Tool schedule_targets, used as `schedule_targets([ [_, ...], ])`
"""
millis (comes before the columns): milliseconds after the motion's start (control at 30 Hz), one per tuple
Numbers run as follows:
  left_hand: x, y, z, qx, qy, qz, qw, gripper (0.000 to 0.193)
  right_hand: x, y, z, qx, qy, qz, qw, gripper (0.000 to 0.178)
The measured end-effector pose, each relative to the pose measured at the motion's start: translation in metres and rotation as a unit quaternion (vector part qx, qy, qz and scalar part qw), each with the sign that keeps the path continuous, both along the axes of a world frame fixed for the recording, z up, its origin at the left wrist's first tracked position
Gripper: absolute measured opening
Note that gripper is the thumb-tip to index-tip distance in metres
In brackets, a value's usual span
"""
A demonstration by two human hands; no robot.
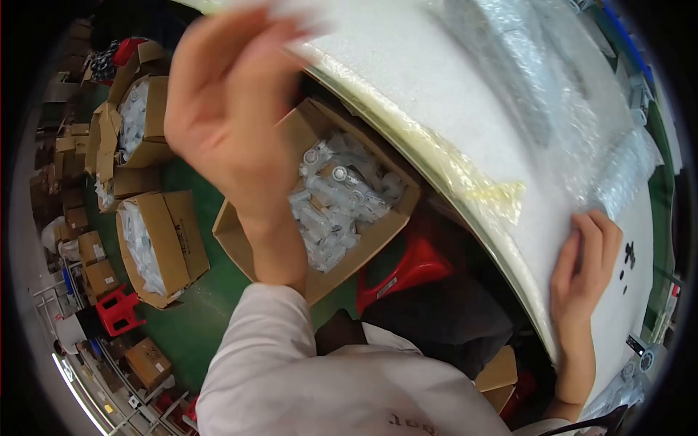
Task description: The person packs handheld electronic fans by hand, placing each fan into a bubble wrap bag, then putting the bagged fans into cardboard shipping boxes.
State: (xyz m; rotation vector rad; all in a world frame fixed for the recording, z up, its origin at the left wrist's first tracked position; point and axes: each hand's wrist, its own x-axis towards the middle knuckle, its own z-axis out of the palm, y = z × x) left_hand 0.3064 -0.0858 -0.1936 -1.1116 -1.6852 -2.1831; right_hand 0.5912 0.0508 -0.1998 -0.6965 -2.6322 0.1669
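My left hand [225,109] is raised close to the camera, its fingers pinched on the edge of a pale, blurred plastic sheet [291,18] at the top of the view. My right hand [585,261] lies flat on the white foam-covered table [451,94], with its fingertips at the edge of a bubble-wrap bundle [582,123]. Below my left hand, on the floor, stands an open cardboard box [240,240] filled with several small parts in clear bags [334,196].
A red stool [407,269] stands by the table's curved, tape-wrapped edge [465,174]. Several more open cartons [156,247] with bagged parts sit on the green floor [203,312] at the left. A small red stool [116,312] and metal racks are at the lower left.
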Motion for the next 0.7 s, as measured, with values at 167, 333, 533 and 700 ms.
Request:
schedule_targets([
  [167,-0.091,-0.104,-0.312,-0.361,-0.087,0.241,0.897,0.015,-0.008,-0.005,0.004,0.014,-0.046,-0.03,0.998,0.026],
  [333,-0.028,-0.197,-0.553,-0.684,-0.214,0.034,0.696,0.065,0.0,0.0,0.005,0.011,-0.085,-0.049,0.995,0.024],
  [533,0.022,-0.141,-0.556,-0.833,-0.125,0.004,0.538,0.092,0.014,-0.003,-0.003,-0.011,-0.088,-0.128,0.988,0.021],
  [700,-0.006,-0.124,-0.546,-0.864,0.038,-0.079,0.495,0.095,0.021,-0.001,-0.006,0.004,-0.058,-0.156,0.986,0.018],
])
